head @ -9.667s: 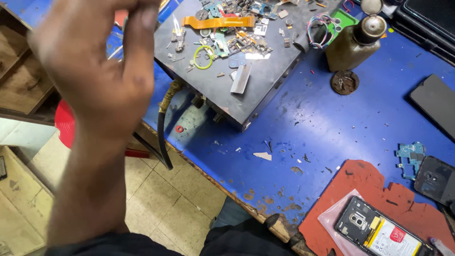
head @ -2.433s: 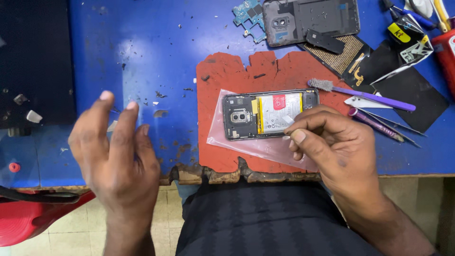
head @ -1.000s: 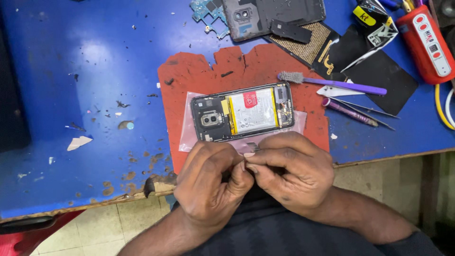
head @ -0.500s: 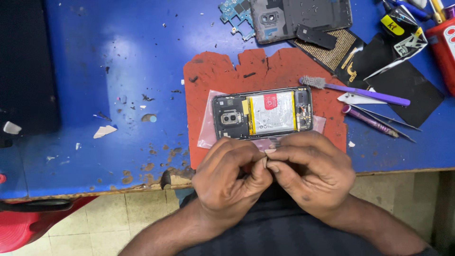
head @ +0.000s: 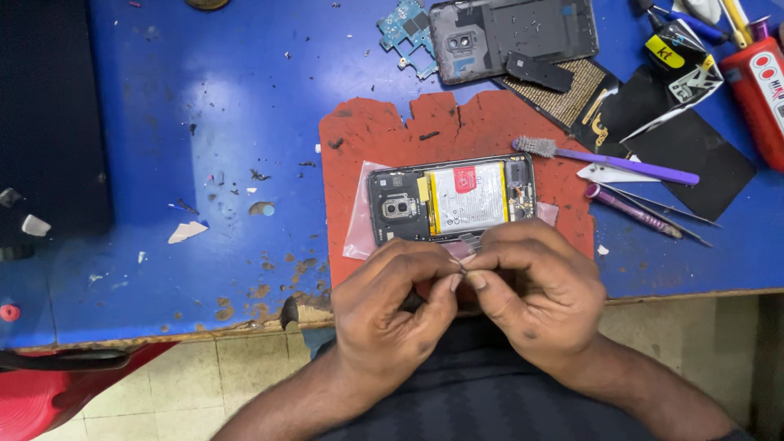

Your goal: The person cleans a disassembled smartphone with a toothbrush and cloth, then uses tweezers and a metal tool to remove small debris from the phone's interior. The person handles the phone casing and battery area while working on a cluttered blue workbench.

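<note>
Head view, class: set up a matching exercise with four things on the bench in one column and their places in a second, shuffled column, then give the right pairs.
Things:
1. Open phone
2. Purple brush
3. Circuit board
4. Red mat

Places:
A. Right of the phone, bristles towards it
B. On the clear bag on the mat, above both hands
C. On the blue bench, under the phone
D. Top of view, left of the dark back cover

Pairs: 1-B, 2-A, 3-D, 4-C

item pinched between hands (head: 461, 282) too small
</note>
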